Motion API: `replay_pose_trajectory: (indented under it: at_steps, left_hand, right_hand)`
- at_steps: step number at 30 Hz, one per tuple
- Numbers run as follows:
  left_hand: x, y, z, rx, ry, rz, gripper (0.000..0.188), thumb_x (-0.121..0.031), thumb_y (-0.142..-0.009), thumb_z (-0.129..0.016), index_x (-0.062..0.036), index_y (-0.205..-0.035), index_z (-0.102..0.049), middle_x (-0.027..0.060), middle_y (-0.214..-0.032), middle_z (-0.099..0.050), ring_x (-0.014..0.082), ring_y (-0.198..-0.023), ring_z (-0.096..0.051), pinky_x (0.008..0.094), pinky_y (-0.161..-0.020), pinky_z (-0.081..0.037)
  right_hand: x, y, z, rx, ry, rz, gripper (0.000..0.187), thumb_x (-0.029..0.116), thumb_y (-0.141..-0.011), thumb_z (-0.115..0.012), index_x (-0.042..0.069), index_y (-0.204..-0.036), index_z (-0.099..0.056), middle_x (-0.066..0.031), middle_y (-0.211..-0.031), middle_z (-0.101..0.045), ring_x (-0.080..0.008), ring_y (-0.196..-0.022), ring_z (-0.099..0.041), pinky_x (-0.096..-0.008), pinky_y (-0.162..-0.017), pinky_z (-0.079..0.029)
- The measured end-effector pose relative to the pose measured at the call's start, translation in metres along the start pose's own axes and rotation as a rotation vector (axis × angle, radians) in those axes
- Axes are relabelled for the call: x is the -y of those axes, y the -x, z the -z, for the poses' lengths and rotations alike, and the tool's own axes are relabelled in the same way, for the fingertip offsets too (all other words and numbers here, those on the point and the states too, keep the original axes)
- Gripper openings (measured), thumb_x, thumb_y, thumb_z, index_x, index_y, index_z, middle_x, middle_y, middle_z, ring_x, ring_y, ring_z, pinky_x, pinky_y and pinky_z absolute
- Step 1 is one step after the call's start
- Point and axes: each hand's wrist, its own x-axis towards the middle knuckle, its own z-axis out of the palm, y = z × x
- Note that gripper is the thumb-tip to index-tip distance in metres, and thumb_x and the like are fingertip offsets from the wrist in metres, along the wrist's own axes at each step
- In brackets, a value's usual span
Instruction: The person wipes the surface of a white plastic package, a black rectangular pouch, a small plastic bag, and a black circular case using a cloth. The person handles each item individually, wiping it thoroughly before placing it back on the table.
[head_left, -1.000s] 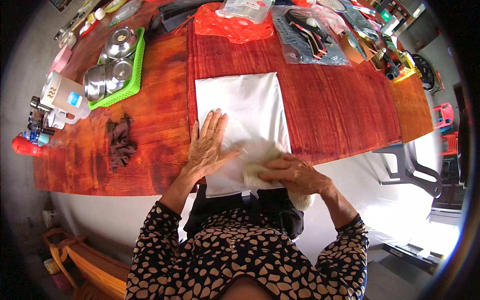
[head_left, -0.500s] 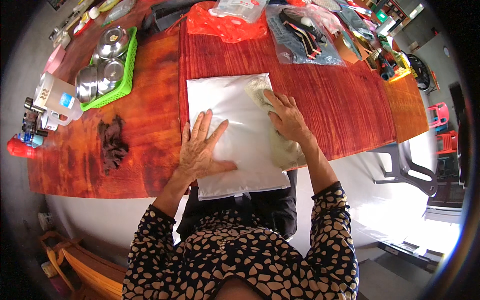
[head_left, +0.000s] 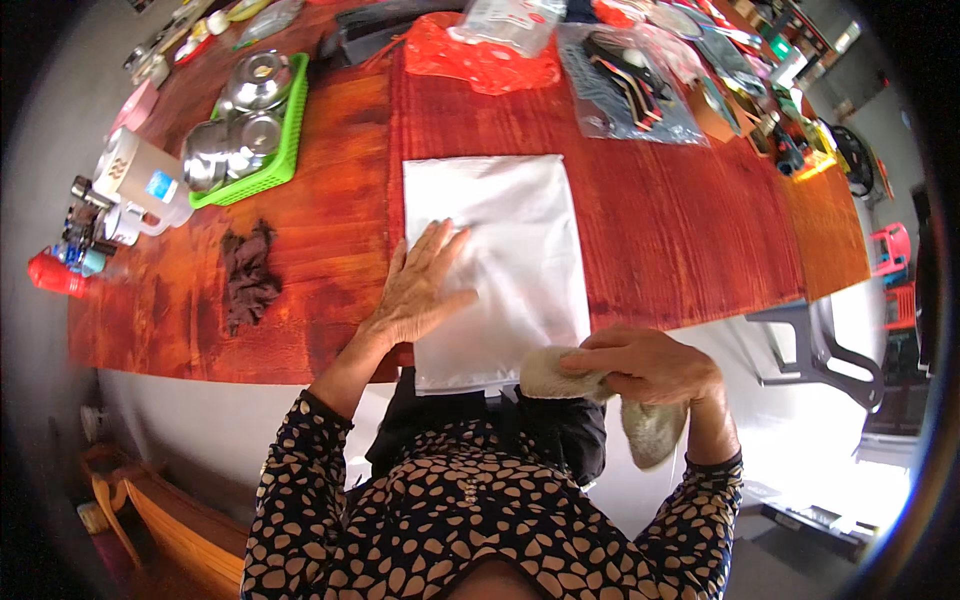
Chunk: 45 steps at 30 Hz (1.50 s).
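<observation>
A flat white plastic bag (head_left: 510,240) lies on the reddish wooden table, its near end sticking out past the table's front edge. My left hand (head_left: 425,285) rests on the bag's left side, palm down, fingers stretched apart. By the bag's near right corner, my right hand (head_left: 650,365) grips a pale, fuzzy cloth (head_left: 550,375). One end of the cloth is at the bag's corner, while the other hangs below my hand beyond the table edge. Left of the bag lies a crumpled dark brown cloth (head_left: 248,275).
A green basket (head_left: 290,135) of steel bowls and a plastic jug (head_left: 150,180) stand at the left. Along the back are a red plastic bag (head_left: 480,65) and a clear bag (head_left: 640,85) with dark items. A grey stool (head_left: 825,355) is at the right.
My right hand has drawn the pale cloth from the bag's far right side toward me, to its near right corner. The left hand stays spread on the bag. The whole view has shifted slightly.
</observation>
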Motion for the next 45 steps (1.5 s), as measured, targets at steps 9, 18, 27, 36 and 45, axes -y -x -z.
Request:
replay_pose_trajectory:
  at_steps: [9,18,27,36,45]
  left_hand:
    - [0.055,-0.057,0.034,-0.141,0.029,-0.074,0.062,-0.050,-0.101,-0.022,-0.0088,-0.143,-0.041,0.0053,-0.153,-0.031,0.0251,-0.145,-0.016,0.0452,-0.117,-0.011]
    - [0.055,-0.061,0.024,-0.092,-0.081,-0.021,0.063,-0.057,-0.097,-0.028,-0.0206,-0.148,-0.033,0.0010,-0.158,-0.019,0.0216,-0.146,-0.013,0.0503,-0.117,-0.006]
    - [0.054,-0.059,0.021,-0.174,-0.209,-0.101,0.079,-0.062,-0.086,-0.052,-0.0164,-0.147,-0.031,0.0102,-0.156,-0.022,0.0304,-0.145,-0.015,0.0535,-0.116,-0.012]
    - [0.009,-0.006,0.009,-0.470,-0.216,0.415,0.073,-0.057,-0.071,-0.072,-0.0019,-0.114,-0.054,0.0171,-0.116,-0.051,0.0353,-0.111,-0.046,0.0466,-0.091,-0.040]
    - [0.002,-0.021,0.010,-0.347,-0.006,0.441,0.064,-0.049,-0.068,-0.079,0.0043,-0.095,-0.058,0.0179,-0.099,-0.063,0.0352,-0.091,-0.062,0.0455,-0.077,-0.051]
  right_hand:
    - [-0.049,-0.160,0.000,-0.716,0.388,-0.004,0.045,0.003,-0.081,-0.051,0.010,-0.126,-0.055,-0.0150,-0.121,-0.057,-0.0363,-0.099,-0.056,-0.0421,-0.085,-0.049]
    - [-0.015,-0.183,-0.073,-0.623,0.753,0.109,0.052,0.000,-0.080,-0.056,0.010,-0.131,-0.053,-0.0129,-0.130,-0.051,-0.0290,-0.103,-0.053,-0.0445,-0.077,-0.058]
    - [0.010,-0.092,-0.085,0.045,0.298,0.345,0.057,0.007,-0.082,-0.060,0.013,-0.137,-0.047,-0.0084,-0.147,-0.039,-0.0277,-0.129,-0.043,-0.0410,-0.104,-0.045]
    - [-0.045,-0.083,-0.019,-0.953,0.534,-0.071,0.046,-0.004,-0.075,-0.054,0.010,-0.118,-0.061,-0.0086,-0.121,-0.056,-0.0316,-0.091,-0.056,-0.0405,-0.077,-0.051]
    - [-0.080,-0.108,-0.052,-1.105,0.578,-0.128,0.043,0.002,-0.076,-0.058,0.016,-0.116,-0.064,-0.0055,-0.121,-0.057,-0.0281,-0.093,-0.056,-0.0390,-0.076,-0.051]
